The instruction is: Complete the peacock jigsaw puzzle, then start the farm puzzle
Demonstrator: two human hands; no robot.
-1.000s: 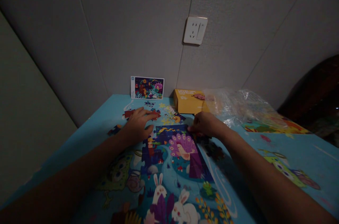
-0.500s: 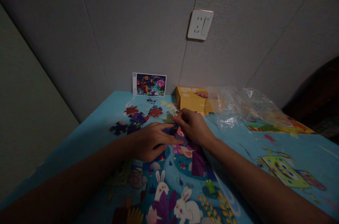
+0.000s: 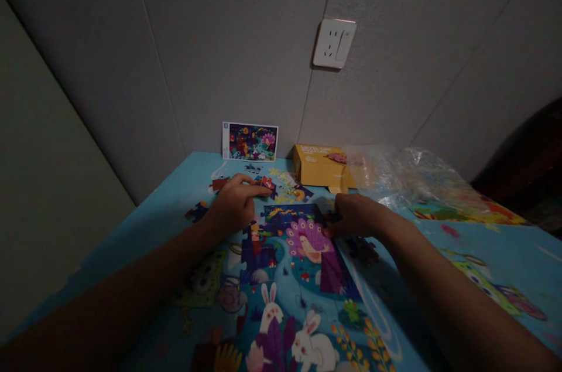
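Our left hand [image 3: 230, 205] is partly open, with the pointing finger stretched out and the thumb apart from it. The finger touches the near edge of a small red and dark piece [image 3: 267, 183], and we see no pinch on it. That piece lies on the blue table [image 3: 153, 225], just past the far edge of the joined picture [image 3: 285, 284] with the bunnies and the big pink bird

Our right hand [image 3: 357, 214] is bent, and its fingers curl down by the right edge of the joined picture, next to the bird. We cannot tell if it has hold of anything, because the fingers hide that spot. Some dark loose pieces [image 3: 364, 250] lie just beside that hand

To do this well, we should touch the red piece softly and slide it flat, so its little knobs do not bend. If we lift it, we should hold it by its sides, so we can see its whole shape. Our right hand can rest lightly on the edge, so the joined picture does not slip or pop up. We should never push hard if a knob and a hole do not match. It is dark here, so we should look closely at the colours and check them with the little picture card [image 3: 253, 142] by the wall
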